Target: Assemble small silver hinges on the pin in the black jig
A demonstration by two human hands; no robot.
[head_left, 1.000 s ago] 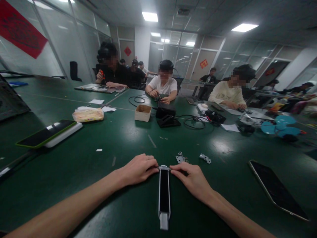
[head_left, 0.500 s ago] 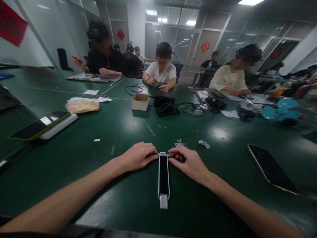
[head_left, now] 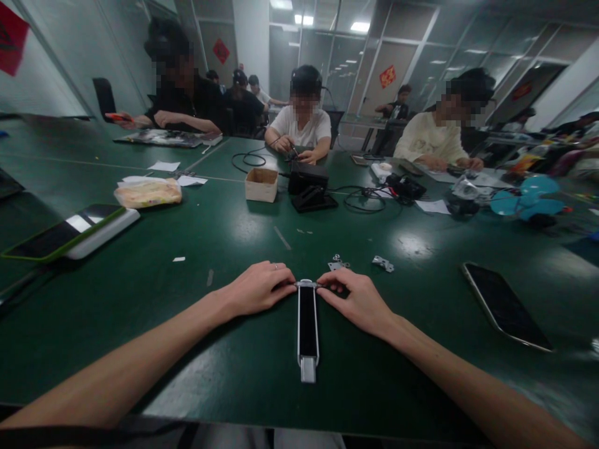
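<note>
The long, narrow bar with a black face and silver edges point(head_left: 307, 321) is lying just below the middle of your frame, its pale grey tab point(head_left: 307, 370) pointing at the bottom edge. Across its top end there's a slim silver crosspiece point(head_left: 306, 284), and that's where you're working: your left hand point(head_left: 259, 288) has a tight thumb-and-finger pinch on the left end, your right hand point(head_left: 358, 299) a similar one on the right. Can't tell exactly what's tucked under the fingertips, tbh.

My take: match the pressure on both sides so the bar doesn't twist, and use the glossy green tabletop point(head_left: 234, 393) as support, since it could skid. Watch your right knuckles too, the loose cluster of small silver metal parts point(head_left: 337, 262) is just above them, and the bent silver metal bracket point(head_left: 383, 264) is a bit further right.

Further out, a black-screened phone with a pale rim point(head_left: 505, 305) sits at right, and an open beige box point(head_left: 261, 187) at upper centre.
</note>
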